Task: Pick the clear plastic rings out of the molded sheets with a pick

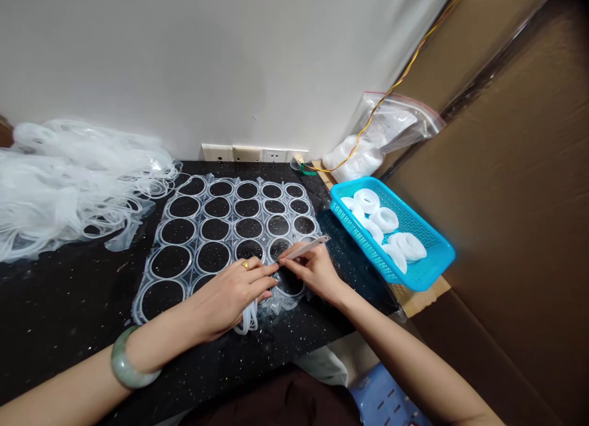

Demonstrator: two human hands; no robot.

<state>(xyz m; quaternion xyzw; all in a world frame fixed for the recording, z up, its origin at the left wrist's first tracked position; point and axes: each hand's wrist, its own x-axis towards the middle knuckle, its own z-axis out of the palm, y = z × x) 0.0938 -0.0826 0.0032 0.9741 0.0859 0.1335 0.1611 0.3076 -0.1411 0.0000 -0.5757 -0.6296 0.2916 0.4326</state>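
Your right hand (315,269) pinches a slim white-handled tool (307,248) between thumb and fingers; its handle slants up and to the right, but the working tip disappears at your fingertips, so you cannot make out what sort of tip it is. Your left hand (242,291) lies palm down with fingers extended, the index fingertip close by the tool's hidden end. A bundle of white loops (249,321) pokes out below that palm; most of it is covered, and whether your fingers grip it or merely rest over it you cannot tell.

Under both hands, on the black speckled worktop (83,315), lies the clear sheet of rings (197,236). Your left hand and forearm cover part of its nearest row, and its near edge by your right hand is crumpled and hazy.

At the left, a heap of translucent loops (83,186) is cut off by the picture's edge, its pieces blending together. To your right, the blue basket (432,269) holds white coils (409,246), some partly hidden by its near wall. Behind it, the contents of a plastic bag (359,156) are unclear. Below the worktop, a blue object (389,395) shows only partly, behind your right forearm.
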